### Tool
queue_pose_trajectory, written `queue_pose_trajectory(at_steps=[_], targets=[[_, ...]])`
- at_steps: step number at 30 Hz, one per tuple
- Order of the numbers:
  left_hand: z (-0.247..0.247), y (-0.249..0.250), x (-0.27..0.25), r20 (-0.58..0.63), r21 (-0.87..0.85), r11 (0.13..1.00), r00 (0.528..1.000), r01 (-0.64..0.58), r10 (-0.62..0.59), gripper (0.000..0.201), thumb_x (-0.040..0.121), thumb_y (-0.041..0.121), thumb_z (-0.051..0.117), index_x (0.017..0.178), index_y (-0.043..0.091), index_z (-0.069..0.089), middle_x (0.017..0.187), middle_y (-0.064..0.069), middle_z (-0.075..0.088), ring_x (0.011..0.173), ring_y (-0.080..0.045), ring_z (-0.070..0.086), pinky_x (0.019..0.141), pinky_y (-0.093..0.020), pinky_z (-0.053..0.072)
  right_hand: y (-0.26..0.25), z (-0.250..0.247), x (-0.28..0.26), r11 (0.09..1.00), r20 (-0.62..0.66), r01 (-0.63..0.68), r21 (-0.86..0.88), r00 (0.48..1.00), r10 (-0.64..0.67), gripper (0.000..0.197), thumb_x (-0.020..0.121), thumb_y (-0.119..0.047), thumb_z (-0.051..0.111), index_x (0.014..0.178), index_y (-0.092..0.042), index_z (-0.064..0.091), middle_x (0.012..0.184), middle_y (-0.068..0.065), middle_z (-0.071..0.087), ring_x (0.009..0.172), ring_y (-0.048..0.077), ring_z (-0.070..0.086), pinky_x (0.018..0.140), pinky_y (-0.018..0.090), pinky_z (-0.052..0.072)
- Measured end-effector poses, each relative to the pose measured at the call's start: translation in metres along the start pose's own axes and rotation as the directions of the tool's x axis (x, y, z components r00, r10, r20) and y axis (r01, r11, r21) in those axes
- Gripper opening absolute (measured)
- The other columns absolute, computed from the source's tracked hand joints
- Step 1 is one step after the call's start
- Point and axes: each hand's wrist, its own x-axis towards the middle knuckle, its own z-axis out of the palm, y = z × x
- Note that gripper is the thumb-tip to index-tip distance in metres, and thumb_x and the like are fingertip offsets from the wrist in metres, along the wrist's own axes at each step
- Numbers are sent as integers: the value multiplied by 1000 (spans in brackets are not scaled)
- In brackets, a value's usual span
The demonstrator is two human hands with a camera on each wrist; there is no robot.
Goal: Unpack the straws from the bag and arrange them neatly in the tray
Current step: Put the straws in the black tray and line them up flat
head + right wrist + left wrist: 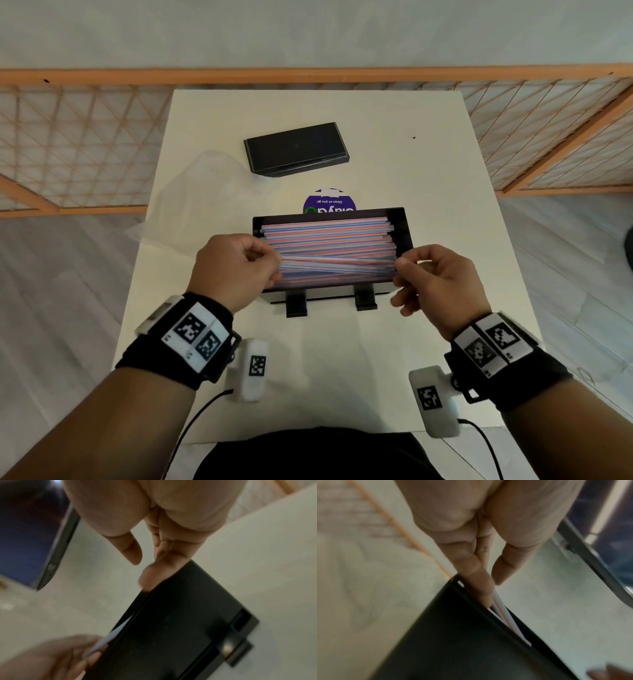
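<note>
Here, reading from the left: the emptied clear bag (191,185) lies crumpled at the left edge of the white table (428,164), apart from the work. The left hand (236,267) pinches the left ends of a few loose straws (337,265) between thumb and fingers; the left wrist view shows the fingertips (485,595) reaching inside the end wall of the black tray (404,233). The main stack of striped straws (325,233) already lies lengthwise in that tray, mostly parallel, while the pinched few cross it at a slight slant. Behind the tray sit a purple round label (329,202) and, farther back, a black lid (296,149). The right hand (442,284) pinches the same straws at their right ends, beside the tray's right wall. Probable faults: uneven lowering by the two hands would leave the slanted straws bridging the stack; a straw end catching the wall could flick out; pressing down might nudge the light tray.
</note>
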Motion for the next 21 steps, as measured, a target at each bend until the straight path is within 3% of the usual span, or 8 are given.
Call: queue_pose_trajectory(at_steps=[1, 3, 5, 7, 11, 15, 18, 21], targets=[[-1, 2, -3, 14, 149, 986, 997, -71, 70, 8, 85, 23, 75, 86, 15, 75, 82, 4, 77, 72, -12, 73, 81, -29, 58, 2, 0, 1, 982, -34, 98, -161, 994, -105, 9, 87, -19, 70, 89, -13, 63, 68, 6, 67, 56, 22, 67, 56, 34, 54], [-4, 6, -9, 93, 418, 882, 976, -219, 198, 15, 88, 24, 71, 99, 15, 76, 94, 2, 76, 84, -14, 69, 82, -21, 48, 4, 3, 1, 822, -15, 344, -453, 920, -393, 10, 83, -22, 71, 89, -20, 64, 70, -5, 65, 64, 9, 64, 65, 25, 52], [-5, 8, -11, 203, 510, 800, 948, -317, 246, 18, 92, 14, 61, 104, 7, 73, 99, -9, 75, 92, -26, 70, 82, -31, 51, 6, 10, 2, 608, 149, 545, -577, 803, -577, 22, 82, -26, 69, 100, -14, 66, 89, 0, 66, 81, 16, 63, 76, 29, 53], [-6, 8, -11, 266, 535, 763, 929, -363, 256, 23, 92, 7, 55, 110, 6, 70, 103, -13, 74, 95, -30, 69, 84, -37, 55, 10, 22, 6, 468, 343, 610, -640, 771, -536, 45, 83, -40, 60, 114, -8, 63, 111, 7, 64, 104, 28, 58, 92, 37, 49], [-9, 5, -7, 164, 499, 786, 930, -366, 329, 19, 86, 6, 69, 102, 13, 76, 92, -1, 77, 80, -16, 70, 76, -15, 47, 14, 43, 8, 242, 573, 617, -749, 787, -230, 74, 85, -65, 20, 140, -23, 47, 150, -4, 44, 144, 26, 29, 117, 52, 20], [-14, 0, -4, -38, 431, 872, 961, -231, 273, 8, 86, 14, 71, 91, 21, 72, 74, 18, 63, 65, 3, 59, 61, -3, 36, 10, 43, 9, 259, 595, 645, -719, 764, -250, 76, 84, -64, 14, 141, -27, 47, 149, -10, 45, 146, 20, 26, 119, 52, 13], [-14, -8, 2, -154, 293, 954, 982, -64, 113, 4, 91, 22, 64, 88, 24, 65, 79, 12, 66, 73, -14, 67, 69, -25, 53, 10, 42, 10, 233, 589, 631, -740, 775, -227, 67, 85, -60, 17, 133, -30, 53, 143, -14, 51, 144, 22, 31, 116, 57, 17], [-10, -17, 6, -119, 154, 986, 992, 57, -38, 18, 96, 45, 54, 95, 28, 59, 91, 9, 66, 88, -24, 69, 84, -49, 57, 8, 38, 11, 362, 604, 679, -639, 734, -310, 53, 89, -48, 32, 132, -29, 54, 139, -14, 54, 141, 21, 36, 115, 56, 21]])
